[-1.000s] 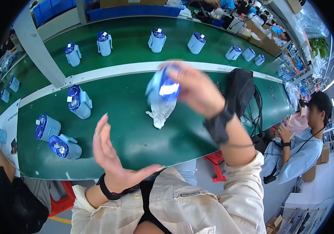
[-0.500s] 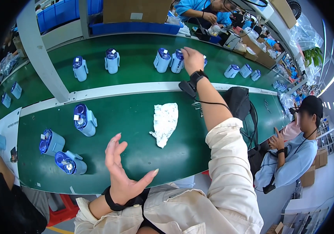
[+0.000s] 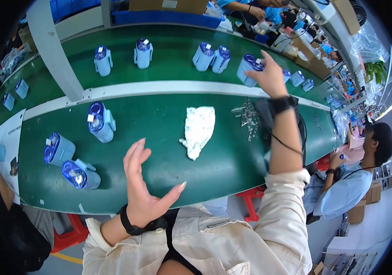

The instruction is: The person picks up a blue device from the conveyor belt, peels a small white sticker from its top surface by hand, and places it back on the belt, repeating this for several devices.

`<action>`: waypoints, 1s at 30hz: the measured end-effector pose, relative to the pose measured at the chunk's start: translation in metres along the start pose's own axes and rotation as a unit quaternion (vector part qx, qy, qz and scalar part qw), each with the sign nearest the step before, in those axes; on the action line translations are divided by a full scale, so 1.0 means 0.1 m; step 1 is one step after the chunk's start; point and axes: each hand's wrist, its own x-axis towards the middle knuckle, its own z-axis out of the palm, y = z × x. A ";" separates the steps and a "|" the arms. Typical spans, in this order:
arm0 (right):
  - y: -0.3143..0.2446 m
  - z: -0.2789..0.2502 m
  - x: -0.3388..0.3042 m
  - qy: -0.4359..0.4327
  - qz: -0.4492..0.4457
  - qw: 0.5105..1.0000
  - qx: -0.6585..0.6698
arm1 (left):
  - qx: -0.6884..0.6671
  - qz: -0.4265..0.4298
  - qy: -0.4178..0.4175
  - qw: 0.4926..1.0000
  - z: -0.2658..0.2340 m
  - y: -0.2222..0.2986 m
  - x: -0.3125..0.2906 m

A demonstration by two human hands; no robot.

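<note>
- The right hand (image 3: 273, 77) is stretched far out, its fingers spread around a blue container (image 3: 247, 74), with the thumb lying over the front side. I cannot tell whether these fingers are pressing it or are only resting loosely about it.
- This container is between thumb and fingertips, on the green far surface (image 3: 168, 48), beyond the white rail (image 3: 159, 88). The wide spread probably suits its broad body.
- To the left of these fingers, a close pair of containers (image 3: 203, 57) stands on the same surface, perhaps set along it to make a row.
- The left hand (image 3: 148, 198) has nothing in it; its fingers are relaxed and parted above the near table (image 3: 223, 172), maybe because the reach needs only one hand.
- To the left of the left fingers are three similar containers (image 3: 103, 126), grouped probably for easy reach.
- Between the two hands, ahead of the left fingertips, a crumpled white cloth (image 3: 199, 133) lies flat, apart from both.
- Nearer than the right fingers, small metal pieces (image 3: 249, 120) are scattered beside the right forearm.
</note>
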 end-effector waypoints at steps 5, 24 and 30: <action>-0.95 -0.31 -1.26 -0.350 -0.250 0.826 0.364 | -0.124 -0.058 -0.070 0.988 0.00 0.07 0.14; -1.19 -0.19 -1.92 -0.289 -0.307 0.817 0.392 | -0.008 -0.071 -0.185 0.980 -0.18 0.40 -0.18; -1.24 -0.05 -2.19 -0.191 -0.132 0.881 0.413 | 0.215 0.050 -0.064 0.973 -0.03 0.33 -0.24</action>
